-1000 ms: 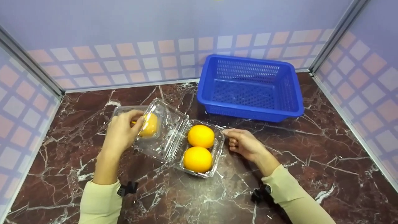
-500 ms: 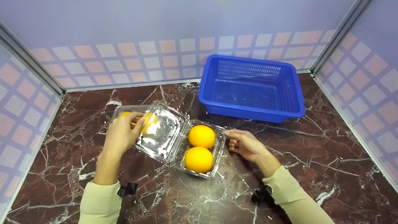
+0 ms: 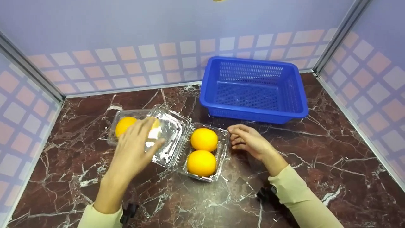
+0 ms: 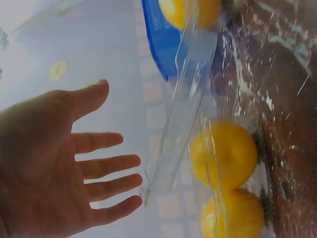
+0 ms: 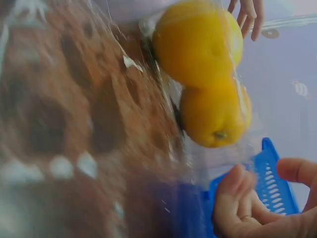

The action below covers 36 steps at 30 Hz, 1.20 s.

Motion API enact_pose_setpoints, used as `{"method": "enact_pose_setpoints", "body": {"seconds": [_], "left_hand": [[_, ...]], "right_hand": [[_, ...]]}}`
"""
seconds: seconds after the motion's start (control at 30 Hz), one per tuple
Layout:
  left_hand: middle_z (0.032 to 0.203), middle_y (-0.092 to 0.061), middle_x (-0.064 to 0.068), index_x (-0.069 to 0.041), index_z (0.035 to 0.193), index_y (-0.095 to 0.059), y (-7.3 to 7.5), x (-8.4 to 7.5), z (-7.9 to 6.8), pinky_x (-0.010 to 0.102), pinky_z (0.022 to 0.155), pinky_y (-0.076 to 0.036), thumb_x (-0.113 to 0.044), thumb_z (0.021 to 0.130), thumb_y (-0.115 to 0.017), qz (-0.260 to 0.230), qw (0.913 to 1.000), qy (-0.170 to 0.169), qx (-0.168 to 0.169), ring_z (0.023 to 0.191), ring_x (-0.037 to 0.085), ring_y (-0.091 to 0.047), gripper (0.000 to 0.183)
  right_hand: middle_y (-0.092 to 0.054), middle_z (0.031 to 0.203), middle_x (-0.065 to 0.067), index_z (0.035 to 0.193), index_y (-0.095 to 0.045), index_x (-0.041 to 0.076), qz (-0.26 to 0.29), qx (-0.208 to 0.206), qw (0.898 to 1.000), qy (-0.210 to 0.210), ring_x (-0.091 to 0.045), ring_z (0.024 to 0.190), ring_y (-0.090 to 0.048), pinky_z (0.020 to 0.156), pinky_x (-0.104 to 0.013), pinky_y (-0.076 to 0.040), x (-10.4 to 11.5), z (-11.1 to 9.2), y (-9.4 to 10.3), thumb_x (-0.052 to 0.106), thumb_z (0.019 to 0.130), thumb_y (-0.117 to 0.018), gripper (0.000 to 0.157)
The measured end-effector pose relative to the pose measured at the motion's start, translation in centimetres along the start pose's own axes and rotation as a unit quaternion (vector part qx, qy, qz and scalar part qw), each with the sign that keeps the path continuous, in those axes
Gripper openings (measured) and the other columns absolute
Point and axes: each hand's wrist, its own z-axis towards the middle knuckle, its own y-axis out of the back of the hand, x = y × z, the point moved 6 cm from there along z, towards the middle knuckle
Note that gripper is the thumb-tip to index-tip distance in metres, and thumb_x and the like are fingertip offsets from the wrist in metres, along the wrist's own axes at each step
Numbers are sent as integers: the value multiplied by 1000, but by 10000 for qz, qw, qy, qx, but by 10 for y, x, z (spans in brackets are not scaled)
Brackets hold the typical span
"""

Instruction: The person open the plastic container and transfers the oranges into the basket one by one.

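Observation:
In the head view, a clear plastic clamshell box (image 3: 223,139) lies unfolded with two oranges (image 3: 204,140) in its base. Its lid (image 3: 172,126) leans left, overlapping a second clear box (image 3: 111,136) that also contains oranges (image 3: 125,126). Above this second box and the lid, my left hand (image 3: 134,148) is spread with straight fingers. The left wrist view shows that hand (image 4: 74,163) holding nothing, the lid edge just past its fingertips. My right hand (image 3: 248,139) is beside the base's right edge, fingers loosely bent. Thumb and forefinger stand apart in the right wrist view.
A blue perforated basket (image 3: 253,109) stands at the back right, against the patterned back wall (image 3: 158,63). Everything sits on a dark red marbled tabletop (image 3: 246,196). Side walls with metal corner posts close off the left and right.
My left hand has let go of the lid's edge and spread its fingers, shifting slightly right. The lid has sunk lower leftward. My right fingers have loosened from the base's edge.

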Motion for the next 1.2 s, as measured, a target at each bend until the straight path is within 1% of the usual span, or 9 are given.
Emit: {"method": "enact_pose_setpoints", "body": {"seconds": [0.13,0.23,0.4,0.6,0.73,0.9,0.97,1.07,1.2], "left_hand": [[167,-38,20,-7,157,-47,-10,-15,-8,67,128,-18,-35,101,-71,156,9983,-562,-52,156,43,-32,68],[165,-43,19,-7,154,-52,-19,-24,-17,65,128,-21,-35,99,-73,296,9951,-938,-33,154,42,-37,66],[165,-42,17,-7,153,-53,-42,-33,-28,61,129,-24,-41,101,-68,365,9912,-1239,305,153,40,-39,64],[165,-43,21,-10,155,-53,-60,-38,-35,65,126,-27,-44,98,-73,320,9870,-1534,345,152,43,-41,69],[167,-38,21,-10,158,-49,-67,-38,-39,68,125,-27,-46,96,-75,457,9865,-1526,377,153,45,-38,76],[170,-33,20,-10,162,-43,-78,-37,-43,69,125,-24,-53,94,-74,593,9866,-1380,640,155,45,-34,87],[170,-33,20,-9,163,-42,-81,-37,-43,69,126,-23,-54,94,-74,624,9869,-1333,666,155,45,-34,89],[170,-33,20,-7,163,-41,-85,-36,-44,67,127,-22,-55,93,-74,709,9869,-1324,595,155,43,-34,91],[170,-33,20,-3,162,-40,-88,-35,-44,63,130,-17,-57,95,-71,759,9867,-1338,527,156,39,-35,91]], "right_hand": [[-62,109,-11,144,-49,-5,-1208,-176,9917,413,-21,90,-64,77,-29,-60,10,-5,0,17,104,-62,47],[-61,124,-20,146,-50,-3,-2207,-499,9697,921,-33,105,-67,89,-41,-61,19,-12,-2,19,102,-67,52],[-54,142,-25,149,-52,4,-3703,-987,9085,1668,-42,132,-54,113,-59,-47,34,-30,-14,28,97,-74,61],[-53,147,-18,149,-56,9,-4831,-1201,8370,2274,-35,133,-46,114,-57,-42,40,-51,-47,35,95,-78,65],[-48,155,-19,142,-63,11,-5233,-1032,7998,2755,-37,140,-43,116,-59,-39,35,-63,-70,35,95,-78,55],[-57,142,-15,132,-69,15,-5465,-691,7732,3142,-32,122,-48,101,-48,-42,31,-71,-91,36,93,-80,46],[-61,132,-11,132,-71,16,-5544,-579,7688,3135,-28,113,-49,96,-44,-40,30,-73,-96,40,92,-81,48],[-63,118,-5,133,-71,18,-5682,-473,7621,3067,-24,106,-50,96,-43,-38,27,-73,-103,47,90,-82,53],[-67,114,-4,135,-71,21,-5955,-496,7426,3023,-25,104,-56,97,-45,-38,24,-72,-109,54,88,-81,58]]}}
